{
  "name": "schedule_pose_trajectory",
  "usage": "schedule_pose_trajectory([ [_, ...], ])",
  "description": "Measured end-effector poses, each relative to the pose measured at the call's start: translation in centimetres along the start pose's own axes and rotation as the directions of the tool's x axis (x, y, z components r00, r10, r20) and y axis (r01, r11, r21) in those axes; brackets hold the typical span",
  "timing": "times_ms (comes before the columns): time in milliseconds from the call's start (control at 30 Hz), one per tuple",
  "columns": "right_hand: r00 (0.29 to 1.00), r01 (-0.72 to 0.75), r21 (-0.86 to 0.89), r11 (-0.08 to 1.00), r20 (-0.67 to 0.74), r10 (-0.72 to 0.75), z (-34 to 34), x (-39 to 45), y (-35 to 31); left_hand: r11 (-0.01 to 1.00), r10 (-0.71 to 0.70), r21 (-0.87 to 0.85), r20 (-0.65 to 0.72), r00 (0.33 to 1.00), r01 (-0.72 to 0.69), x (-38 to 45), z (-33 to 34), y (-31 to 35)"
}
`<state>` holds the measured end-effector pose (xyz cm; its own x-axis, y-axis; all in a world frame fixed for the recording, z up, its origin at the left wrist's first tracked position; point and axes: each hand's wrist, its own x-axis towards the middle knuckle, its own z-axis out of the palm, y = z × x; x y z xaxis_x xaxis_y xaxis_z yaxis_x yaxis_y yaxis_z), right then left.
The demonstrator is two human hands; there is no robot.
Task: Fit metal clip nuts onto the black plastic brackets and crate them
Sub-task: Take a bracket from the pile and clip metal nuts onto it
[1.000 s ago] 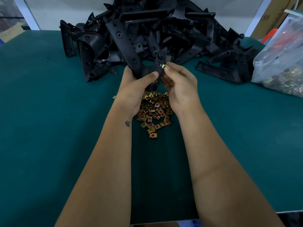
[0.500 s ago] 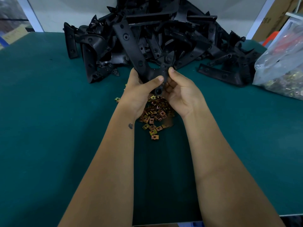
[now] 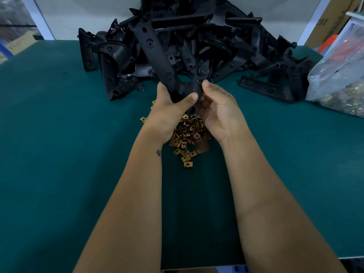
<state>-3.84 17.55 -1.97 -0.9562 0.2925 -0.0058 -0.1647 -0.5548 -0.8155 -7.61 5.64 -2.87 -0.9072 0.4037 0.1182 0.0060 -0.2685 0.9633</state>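
Bracket (image 3: 157, 56) still gripped by both left hand (image 3: 171, 109) and right hand (image 3: 220, 109); clip nut no longer visible.

1. A desk (image 3: 59, 154) covered in dark teal felt fills the view.
2. A pale wall (image 3: 88, 16) stands behind it.
3. White frame posts (image 3: 37, 18) rise at both far corners.
4. Brown cardboard (image 3: 338, 14) shows at the upper right.

Clip nut gone from sight, seemingly seated; right hand (image 3: 220, 111) thumb now pressing bracket (image 3: 157, 56) short arm.
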Motion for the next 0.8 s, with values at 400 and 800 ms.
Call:
schedule_pose_trajectory([
  [400,0.998,-0.039,-0.047,0.998,0.045,0.041,0.1,-0.2,-0.2,0.997,-0.055,0.052,0.026,0.998,0.053,0.0,-0.1,-0.3],
  [800,0.936,0.148,-0.545,0.825,-0.193,-0.295,1.1,0.0,0.6,0.991,0.042,0.135,-0.212,0.976,-0.013,0.4,1.0,-1.1],
])
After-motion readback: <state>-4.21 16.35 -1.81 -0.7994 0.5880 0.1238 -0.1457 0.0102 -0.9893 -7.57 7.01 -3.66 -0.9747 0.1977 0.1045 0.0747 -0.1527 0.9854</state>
